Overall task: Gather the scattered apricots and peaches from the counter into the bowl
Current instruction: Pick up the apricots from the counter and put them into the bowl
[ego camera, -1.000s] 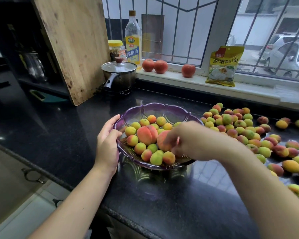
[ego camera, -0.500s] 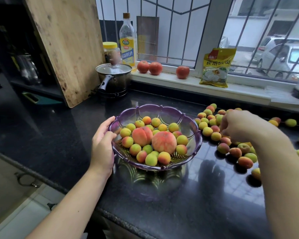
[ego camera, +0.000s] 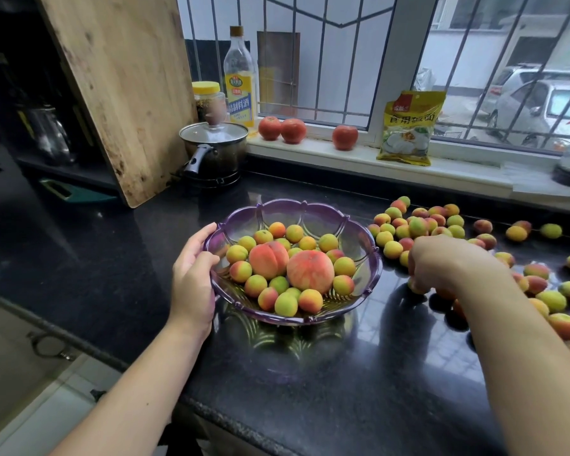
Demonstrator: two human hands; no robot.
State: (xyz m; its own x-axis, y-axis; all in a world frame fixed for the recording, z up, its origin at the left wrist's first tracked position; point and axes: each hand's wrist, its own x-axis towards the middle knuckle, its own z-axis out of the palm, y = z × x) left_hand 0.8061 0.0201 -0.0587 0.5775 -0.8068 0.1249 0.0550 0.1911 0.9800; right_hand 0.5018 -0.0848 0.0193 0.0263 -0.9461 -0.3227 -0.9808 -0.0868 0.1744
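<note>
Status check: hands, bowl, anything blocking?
Left hand grips the bowl rim. Right hand down among the loose apricots, fingers curled; grip unclear. Two peaches already in the bowl. Nothing blocking.

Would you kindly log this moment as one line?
left hand: grips bowl rim | right hand: picking among counter apricots | two peaches already in bowl

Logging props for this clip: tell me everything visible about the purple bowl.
The bowl is translucent purple, probably plastic or glass, with a scalloped rim and ribbed, petal-like walls. It sits upright on the black counter, which mirrors its pattern. Inside are two peaches among many small apricots, about half filling it. The left hand grips its near-left rim, thumb inside. The right hand is off to its right, not touching it.
</note>
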